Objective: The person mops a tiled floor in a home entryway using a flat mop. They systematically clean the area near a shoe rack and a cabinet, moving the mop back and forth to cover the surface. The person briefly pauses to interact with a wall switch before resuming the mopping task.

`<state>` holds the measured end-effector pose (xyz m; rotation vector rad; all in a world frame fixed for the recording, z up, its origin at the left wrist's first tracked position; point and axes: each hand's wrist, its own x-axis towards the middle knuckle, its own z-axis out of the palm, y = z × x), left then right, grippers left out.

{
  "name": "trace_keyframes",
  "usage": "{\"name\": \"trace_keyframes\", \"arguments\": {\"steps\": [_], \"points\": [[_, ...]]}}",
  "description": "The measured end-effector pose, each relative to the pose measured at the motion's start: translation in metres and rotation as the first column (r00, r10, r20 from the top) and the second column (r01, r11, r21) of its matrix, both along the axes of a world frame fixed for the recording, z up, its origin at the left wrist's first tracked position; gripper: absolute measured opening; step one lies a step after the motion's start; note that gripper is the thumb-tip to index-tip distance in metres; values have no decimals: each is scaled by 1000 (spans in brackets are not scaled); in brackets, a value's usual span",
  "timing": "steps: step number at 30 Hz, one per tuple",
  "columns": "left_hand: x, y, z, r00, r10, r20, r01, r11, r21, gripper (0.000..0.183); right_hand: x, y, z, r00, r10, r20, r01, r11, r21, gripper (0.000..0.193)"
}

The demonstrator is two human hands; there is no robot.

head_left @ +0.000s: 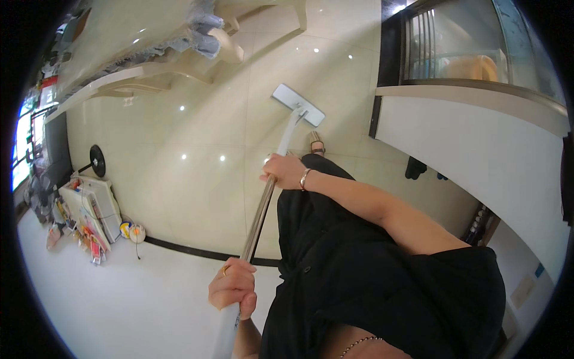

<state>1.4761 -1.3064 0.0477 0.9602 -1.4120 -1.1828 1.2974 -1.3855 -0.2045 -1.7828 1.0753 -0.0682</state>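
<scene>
A flat mop runs from the lower edge up to the tiled floor. Its white rectangular mop head lies on the tiles, joined by a swivel to the mop handle, which is shiny metal in the middle and white at both ends. My right hand, with a bracelet at the wrist, is wrapped round the handle's lower metal part. Higher on the handle, near the white grip, my left hand is closed round it and wears a ring. My sandalled foot stands just behind the mop head.
Pale chairs stand at a table at the far left. On the right is a white cabinet with glass above and dark shoes beneath. Boxes, small balls and a round black base sit along the left wall.
</scene>
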Motion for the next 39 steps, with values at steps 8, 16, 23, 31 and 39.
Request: {"name": "trace_keyframes", "arguments": {"steps": [8, 16, 23, 31, 39], "points": [[-95, -65, -28, 965, -253, -68, 248, 966, -74, 23, -108, -19, -20, 900, -377, 219, 422, 880, -218, 14], [-216, -139, -81, 785, -619, -26, 586, 757, -289, 37, -222, -63, -78, 557, -724, 407, 821, 409, -398, 23], [-262, -183, -131, 879, -476, -37, 446, 847, -289, 26, -300, -130, -121, 617, -715, 327, 757, 428, -494, 22], [-229, -143, -138, 917, -393, -68, 374, 907, -196, 20, -289, -112, -140, 808, -576, 124, 547, 656, -521, 16], [-90, -66, -96, 998, -14, -53, 10, 996, -85, 17, -112, -79, -102, 936, -344, -75, 284, 863, -418, 6]]}}
